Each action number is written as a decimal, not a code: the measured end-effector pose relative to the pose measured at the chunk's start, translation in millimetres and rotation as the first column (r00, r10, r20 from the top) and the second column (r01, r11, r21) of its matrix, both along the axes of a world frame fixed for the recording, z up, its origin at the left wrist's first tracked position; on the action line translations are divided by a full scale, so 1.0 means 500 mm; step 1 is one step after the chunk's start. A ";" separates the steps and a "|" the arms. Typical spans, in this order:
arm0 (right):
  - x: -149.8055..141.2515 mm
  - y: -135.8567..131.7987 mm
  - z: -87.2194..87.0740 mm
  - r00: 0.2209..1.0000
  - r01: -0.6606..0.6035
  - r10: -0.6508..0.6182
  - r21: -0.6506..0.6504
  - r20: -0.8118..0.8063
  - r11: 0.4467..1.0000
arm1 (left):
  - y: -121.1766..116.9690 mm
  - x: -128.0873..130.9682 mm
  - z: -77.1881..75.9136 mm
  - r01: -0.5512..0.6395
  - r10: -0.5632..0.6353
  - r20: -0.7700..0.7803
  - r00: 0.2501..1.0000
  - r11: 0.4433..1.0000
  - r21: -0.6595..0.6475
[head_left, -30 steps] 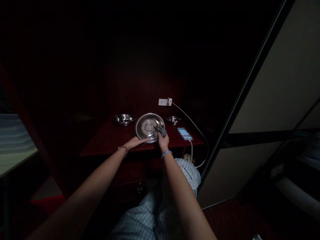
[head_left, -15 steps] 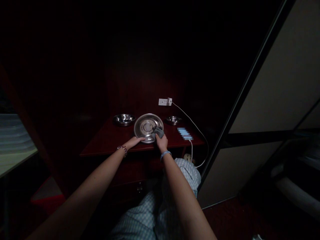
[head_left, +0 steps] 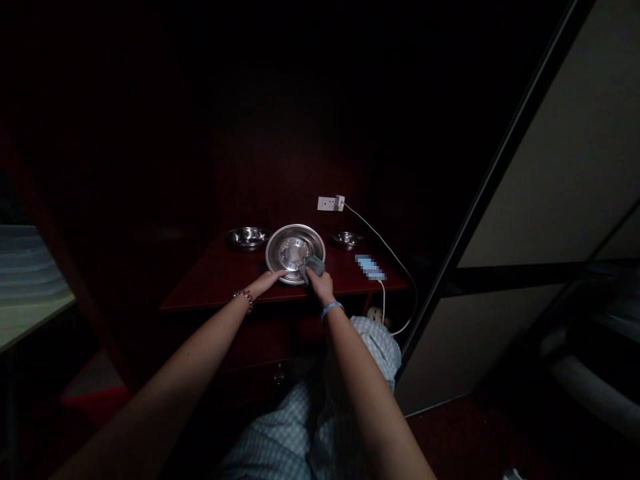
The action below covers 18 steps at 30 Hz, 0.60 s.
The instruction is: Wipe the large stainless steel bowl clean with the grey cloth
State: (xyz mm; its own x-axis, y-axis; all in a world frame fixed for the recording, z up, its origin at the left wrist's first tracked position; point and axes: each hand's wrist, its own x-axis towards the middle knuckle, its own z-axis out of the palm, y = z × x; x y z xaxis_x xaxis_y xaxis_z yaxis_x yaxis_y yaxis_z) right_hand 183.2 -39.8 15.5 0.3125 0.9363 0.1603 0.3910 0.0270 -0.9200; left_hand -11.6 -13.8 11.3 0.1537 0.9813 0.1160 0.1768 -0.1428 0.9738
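Note:
A round steel plate (head_left: 293, 248) stands tilted on the dark red table (head_left: 215, 280), its face toward me. My left hand (head_left: 267, 281) rests with flat fingers against the plate's lower left rim. My right hand (head_left: 320, 283) is closed on a grey cloth (head_left: 313, 266) and presses it against the plate's lower right part. A bead bracelet is on my left wrist, a blue band on my right.
Two small steel bowls stand behind the plate, one at the left (head_left: 247, 238) and one at the right (head_left: 347, 240). A phone (head_left: 370, 266) lies at the table's right, its white cable (head_left: 395, 260) running to a wall socket (head_left: 331, 203). A sliding door panel (head_left: 550, 200) stands at the right.
The plate has shifted slightly left and turned. My right hand with the cloth has moved left and down across the plate. My left hand has followed the rim leftward.

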 end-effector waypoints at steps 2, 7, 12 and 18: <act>-0.001 -0.002 0.001 1.000 -0.009 0.009 0.011 0.029 1.000 | -0.003 0.000 0.002 0.004 -0.004 -0.011 1.000 1.000 0.014; -0.003 -0.007 0.006 0.997 -0.011 0.013 -0.020 0.082 1.000 | -0.007 0.002 0.007 -0.005 0.008 -0.093 0.996 0.999 0.034; -0.005 -0.004 0.007 0.996 0.001 0.001 -0.013 0.089 1.000 | -0.005 0.003 0.009 0.000 0.002 -0.121 0.993 1.000 0.015; -0.002 -0.001 0.009 0.997 0.019 -0.019 0.007 0.069 1.000 | -0.002 0.005 0.007 -0.006 0.004 -0.093 0.996 1.000 -0.022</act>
